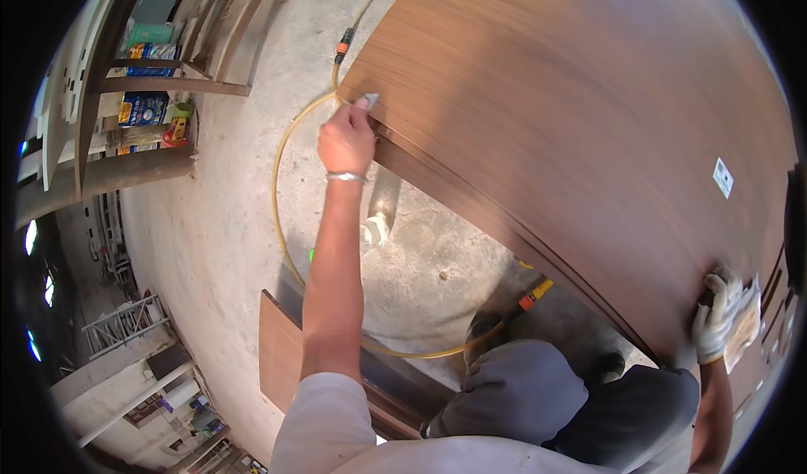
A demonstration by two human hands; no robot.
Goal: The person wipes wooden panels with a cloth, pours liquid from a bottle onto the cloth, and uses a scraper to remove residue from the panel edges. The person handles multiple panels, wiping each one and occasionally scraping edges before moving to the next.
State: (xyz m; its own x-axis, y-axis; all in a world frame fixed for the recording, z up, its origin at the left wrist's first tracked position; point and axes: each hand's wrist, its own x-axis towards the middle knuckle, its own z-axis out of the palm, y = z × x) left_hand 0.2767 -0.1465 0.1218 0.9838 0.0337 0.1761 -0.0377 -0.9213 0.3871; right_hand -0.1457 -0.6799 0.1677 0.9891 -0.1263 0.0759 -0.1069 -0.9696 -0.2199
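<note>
Head view: pinching a grey piece (371, 101) in the bare left hand (346, 138) at a corner of the brown panel (572, 138), likely for control; resting the gloved right hand (717, 314) at its near end, likely for steadiness, cannot tell if gripping the pale scrap (745, 329). Below, concrete floor (437, 264), hose (275, 188).

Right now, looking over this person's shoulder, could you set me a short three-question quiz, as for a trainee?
1. Which hand wears a white fabric glove?
2. True or false: a silver-coloured band circles the wrist of the left hand.
3. Where is the small white rectangular label: A, on the yellow flexible hose; B, on the brown wood-grain panel; C, on the grey floor?

Key: 1. The right hand. 2. True. 3. B.
</note>
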